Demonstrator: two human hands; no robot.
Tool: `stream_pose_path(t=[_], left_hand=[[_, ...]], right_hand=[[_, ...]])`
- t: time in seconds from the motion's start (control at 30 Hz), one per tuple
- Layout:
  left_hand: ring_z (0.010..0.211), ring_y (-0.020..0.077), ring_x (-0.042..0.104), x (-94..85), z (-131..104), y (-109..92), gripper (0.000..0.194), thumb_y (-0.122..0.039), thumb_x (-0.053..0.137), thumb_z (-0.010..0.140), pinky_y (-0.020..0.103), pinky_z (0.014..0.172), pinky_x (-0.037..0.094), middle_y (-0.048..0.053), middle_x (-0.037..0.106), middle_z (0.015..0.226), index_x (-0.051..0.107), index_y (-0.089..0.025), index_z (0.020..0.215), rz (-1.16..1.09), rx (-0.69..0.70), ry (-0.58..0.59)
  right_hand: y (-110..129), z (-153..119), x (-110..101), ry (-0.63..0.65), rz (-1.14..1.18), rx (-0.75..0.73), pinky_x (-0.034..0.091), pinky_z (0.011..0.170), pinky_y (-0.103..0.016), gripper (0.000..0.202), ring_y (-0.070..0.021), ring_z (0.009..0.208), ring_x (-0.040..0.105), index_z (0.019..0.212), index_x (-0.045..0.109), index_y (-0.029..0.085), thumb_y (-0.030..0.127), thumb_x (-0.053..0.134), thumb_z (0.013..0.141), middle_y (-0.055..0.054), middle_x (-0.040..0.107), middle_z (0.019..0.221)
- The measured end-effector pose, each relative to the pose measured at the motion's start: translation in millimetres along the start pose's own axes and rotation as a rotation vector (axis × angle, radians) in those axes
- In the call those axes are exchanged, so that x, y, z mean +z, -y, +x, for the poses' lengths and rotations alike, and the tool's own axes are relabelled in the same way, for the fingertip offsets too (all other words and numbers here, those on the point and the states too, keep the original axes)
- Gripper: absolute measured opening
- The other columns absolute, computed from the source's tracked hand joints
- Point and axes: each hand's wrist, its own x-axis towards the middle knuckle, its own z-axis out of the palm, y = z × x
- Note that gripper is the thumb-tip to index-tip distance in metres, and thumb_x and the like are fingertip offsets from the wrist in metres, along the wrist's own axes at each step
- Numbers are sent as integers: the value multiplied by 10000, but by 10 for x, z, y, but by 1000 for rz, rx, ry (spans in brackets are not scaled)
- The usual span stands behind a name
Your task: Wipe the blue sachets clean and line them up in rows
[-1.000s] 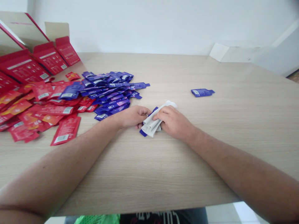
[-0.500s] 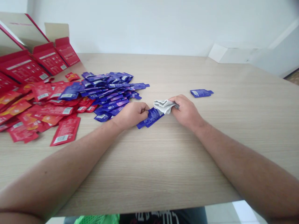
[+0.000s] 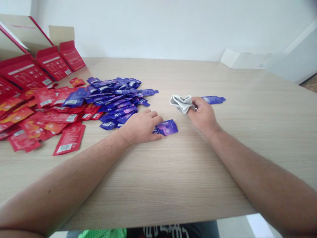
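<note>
My left hand is closed on a purple sachet at the middle of the table, just right of the purple pile. The sachet's pink-patterned side faces up, and its left end is hidden under my fingers. My right hand pinches a folded grey-white cloth, raised a little above the table and apart from that sachet. Just behind the right hand lies another purple sachet, partly covered by the fingers.
On the left, a heap of purple sachets overlaps a heap of red sachets. Open red boxes stand behind them at the back left. A white box-like object sits at the table's far edge by the wall.
The sachet under my left hand has been turned from its printed-text side to its pink-patterned side. My right hand has lifted the cloth off it, moving back and to the right.
</note>
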Motion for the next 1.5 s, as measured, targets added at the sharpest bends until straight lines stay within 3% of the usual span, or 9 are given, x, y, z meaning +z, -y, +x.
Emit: stream_pose_path(t=[0.1, 0.17, 0.4, 0.5, 0.7, 1.07, 1.2, 1.33, 1.5], left_hand=[[1061, 299, 612, 34, 17, 41, 740, -730, 633, 756, 359, 829, 469, 114, 664, 1148, 599, -226, 1296, -26, -145, 83], [999, 287, 641, 47, 42, 63, 773, -743, 658, 715, 337, 763, 466, 105, 688, 1122, 595, -231, 1291, -89, -221, 166], [627, 180, 633, -66, 126, 95, 406, -587, 690, 733, 267, 523, 366, 23, 715, 749, 703, -213, 891, -395, -393, 396], [581, 158, 627, -86, 97, 141, 319, -501, 696, 746, 245, 504, 371, 10, 713, 701, 713, -208, 873, -602, -431, 393], [624, 128, 635, -56, 35, 268, 159, -301, 651, 759, 201, 551, 420, -7, 717, 724, 724, -203, 861, -918, -361, 440], [492, 114, 584, 79, 63, 278, 205, -355, 575, 846, 212, 494, 446, -9, 651, 603, 688, -193, 789, -904, -456, 330], [483, 107, 570, 104, 74, 250, 149, -263, 577, 800, 198, 460, 425, -12, 641, 589, 692, -179, 755, -918, -468, 317], [492, 98, 561, 117, 81, 248, 195, -304, 582, 825, 190, 450, 421, 1, 671, 630, 720, -168, 802, -986, -443, 299], [505, 103, 591, 130, 96, 230, 163, -257, 582, 803, 188, 457, 454, 10, 692, 653, 717, -167, 814, -1002, -506, 305]], right_hand=[[35, -23, 19, 30, 21, -51, 494, 860, -385, 151, -224, 918, 653, 982, 714, 229, 187, 649, 852, -32, 729, 979], [60, -40, 31, 58, 23, -77, 490, 866, -373, 152, -220, 934, 651, 972, 711, 230, 166, 640, 853, -30, 726, 991], [121, -96, 50, 166, 3, -167, 492, 842, -343, 248, -206, 914, 638, 998, 698, 238, 89, 610, 820, -26, 702, 964], [126, -103, 52, 201, -3, -195, 490, 846, -353, 271, -214, 928, 632, 1005, 690, 240, 75, 590, 815, -33, 698, 968], [120, -102, 59, 225, -7, -195, 487, 854, -366, 281, -226, 943, 626, 1014, 689, 243, 79, 590, 809, -40, 699, 987], [173, -173, 91, 308, -52, -310, 481, 907, -391, 324, -235, 991, 609, 1071, 698, 217, 37, 571, 834, -63, 672, 1012], [390, -313, 200, 463, -156, -441, 465, 934, -424, 300, -254, 994, 586, 1084, 720, 216, 60, 580, 868, -85, 667, 1017], [500, -378, 241, 619, -136, -596, 480, 922, -401, 253, -245, 1018, 574, 1080, 729, 230, 120, 559, 929, -74, 676, 1032], [349, -308, 216, 513, -193, -452, 470, 952, -429, 306, -253, 1011, 595, 1106, 729, 208, 63, 586, 878, -89, 682, 1026]])
